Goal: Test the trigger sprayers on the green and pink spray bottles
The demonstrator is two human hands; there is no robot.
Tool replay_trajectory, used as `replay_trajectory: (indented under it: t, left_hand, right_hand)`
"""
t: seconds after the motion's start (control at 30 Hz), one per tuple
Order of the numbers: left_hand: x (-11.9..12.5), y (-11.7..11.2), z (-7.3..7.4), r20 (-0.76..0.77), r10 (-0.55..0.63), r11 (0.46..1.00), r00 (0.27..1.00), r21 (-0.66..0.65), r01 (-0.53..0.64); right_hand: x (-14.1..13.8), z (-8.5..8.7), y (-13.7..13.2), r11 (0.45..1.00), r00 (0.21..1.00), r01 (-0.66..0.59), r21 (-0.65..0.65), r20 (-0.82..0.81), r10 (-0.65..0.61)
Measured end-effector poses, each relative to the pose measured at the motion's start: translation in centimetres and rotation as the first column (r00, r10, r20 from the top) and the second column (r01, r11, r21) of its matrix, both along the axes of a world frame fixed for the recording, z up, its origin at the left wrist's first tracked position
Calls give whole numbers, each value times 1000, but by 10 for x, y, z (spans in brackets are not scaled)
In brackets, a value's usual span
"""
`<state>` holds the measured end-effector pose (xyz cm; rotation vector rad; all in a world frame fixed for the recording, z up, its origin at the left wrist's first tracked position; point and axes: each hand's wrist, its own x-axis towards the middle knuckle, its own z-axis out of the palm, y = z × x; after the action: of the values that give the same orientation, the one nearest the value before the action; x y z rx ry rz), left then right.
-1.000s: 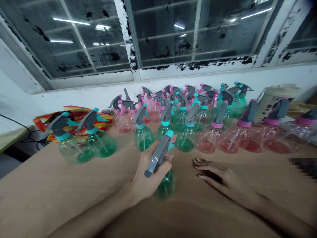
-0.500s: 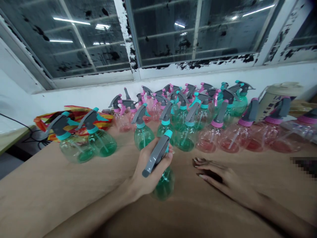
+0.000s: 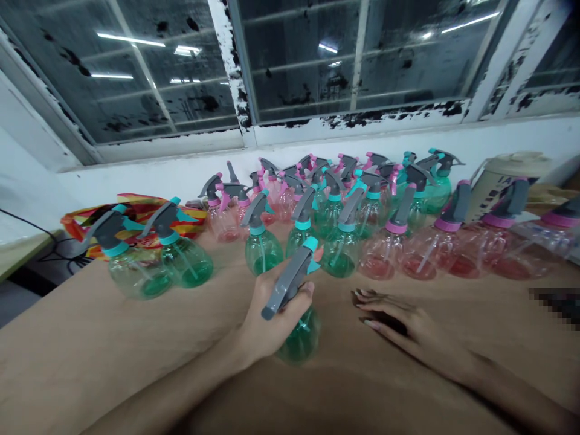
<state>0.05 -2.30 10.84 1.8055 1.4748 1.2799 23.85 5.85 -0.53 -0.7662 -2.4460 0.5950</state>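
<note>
My left hand (image 3: 269,314) is wrapped round the neck of a green spray bottle (image 3: 299,344) with a grey and teal trigger head, near the front middle of the table. The fingers on its far side are partly hidden by the head. My right hand (image 3: 403,320) rests on the table to the right, fingers stretched out and holding nothing. Just beyond my left hand stand more green spray bottles (image 3: 341,257). Past my right hand is a row of pink spray bottles (image 3: 421,257) with pink collars.
Two green spray bottles (image 3: 188,266) stand at the left, before a red and yellow plastic bag (image 3: 131,202). Several pink and green bottles crowd the back, below the window (image 3: 353,54). A beige container (image 3: 505,181) stands at the back right. The brown tabletop (image 3: 113,362) ends at the left.
My left hand's fingers have shifted slightly around the neck, and the spray head has turned a little, showing more of its teal trigger. My right hand has stayed put.
</note>
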Motion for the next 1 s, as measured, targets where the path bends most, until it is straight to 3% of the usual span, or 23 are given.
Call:
replay_trajectory:
  t: [0.23,0.4,0.53,1.0]
  left_hand:
    - [-4,2,-2,-41,6,1000,999,8,-6]
    - [-5,2,3,-108,-21,999,994,31,24]
    - [-7,2,6,-79,-21,999,997,26,23]
    - [-7,2,-1,-129,-4,1000,992,18,7]
  right_hand:
    - [1,0,1,1000,999,-6,-17,33,7]
    - [1,-1,2,1000,1000,-12,-11,11,12]
    - [1,-1,1,1000,1000,-4,-12,1,4]
    - [0,4,-2,999,1000,-7,-53,22,8]
